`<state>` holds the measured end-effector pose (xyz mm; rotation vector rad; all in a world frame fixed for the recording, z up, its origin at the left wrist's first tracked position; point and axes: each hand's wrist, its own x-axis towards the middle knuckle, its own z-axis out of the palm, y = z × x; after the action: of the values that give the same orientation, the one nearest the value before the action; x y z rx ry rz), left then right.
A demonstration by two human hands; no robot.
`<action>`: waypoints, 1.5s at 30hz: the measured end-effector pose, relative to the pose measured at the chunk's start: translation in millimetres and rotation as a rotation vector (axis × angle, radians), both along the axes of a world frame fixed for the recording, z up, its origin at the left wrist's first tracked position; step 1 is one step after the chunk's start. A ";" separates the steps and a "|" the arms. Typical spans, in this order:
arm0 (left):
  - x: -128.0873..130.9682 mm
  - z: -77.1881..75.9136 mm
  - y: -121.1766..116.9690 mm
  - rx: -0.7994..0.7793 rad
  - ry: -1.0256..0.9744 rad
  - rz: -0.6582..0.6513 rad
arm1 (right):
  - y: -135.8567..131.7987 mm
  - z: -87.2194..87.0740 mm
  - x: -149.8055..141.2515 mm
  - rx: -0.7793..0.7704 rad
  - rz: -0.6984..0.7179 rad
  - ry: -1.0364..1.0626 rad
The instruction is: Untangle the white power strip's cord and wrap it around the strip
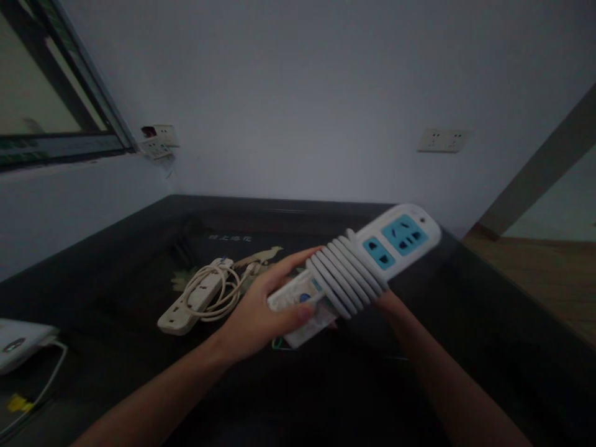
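Note:
A white power strip (404, 239) with blue socket faces is held up at a slant, its far end pointing up and right. Its grey-white cord (347, 273) is wrapped round the middle in several neat side-by-side turns. My left hand (261, 310) is closed on the near end, thumb across the top face beside a blue button. Behind and under the strip is my right hand (388, 304); its fingers are hidden, so its grip does not show. To the left, a second white power strip (198, 301) lies on the dark tabletop (288, 403), its cord loosely coiled over it.
A white device (21, 341) with a cable sits at the left edge, near a yellow tag (19, 403). Wall sockets (442, 140) are at the right, and another socket panel (156, 148) hangs off the wall by the window (56, 81). Wooden floor (554, 267) shows at right.

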<state>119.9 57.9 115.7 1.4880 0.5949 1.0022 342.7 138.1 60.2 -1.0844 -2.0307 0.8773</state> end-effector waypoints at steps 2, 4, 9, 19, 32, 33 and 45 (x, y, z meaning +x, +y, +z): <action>-6.0 -3.2 11.0 -0.013 -0.016 0.120 | -3.5 3.5 -6.1 -0.043 0.054 0.037; -12.6 -6.4 24.4 0.021 -0.016 0.268 | -9.6 8.9 -10.7 -0.141 0.140 0.109; -22.8 -15.4 56.5 0.009 -0.096 0.479 | -25.4 25.1 -18.2 -0.298 0.232 0.247; -22.2 -24.3 66.0 -0.046 0.133 0.519 | -44.4 54.8 -13.2 -0.267 0.421 0.225; -12.1 -35.9 57.1 0.222 0.494 0.344 | -55.8 56.5 -34.1 0.352 0.024 -0.012; -9.3 -36.2 54.1 0.238 0.504 0.341 | -54.3 55.6 -33.7 0.398 -0.067 -0.003; 16.6 -40.9 28.5 -0.182 0.108 0.082 | -63.3 64.5 -37.4 0.540 -0.242 0.074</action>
<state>136.5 86.3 74.7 1.3711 0.8096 0.9087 305.2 74.8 124.7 -0.9411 -1.8671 0.2169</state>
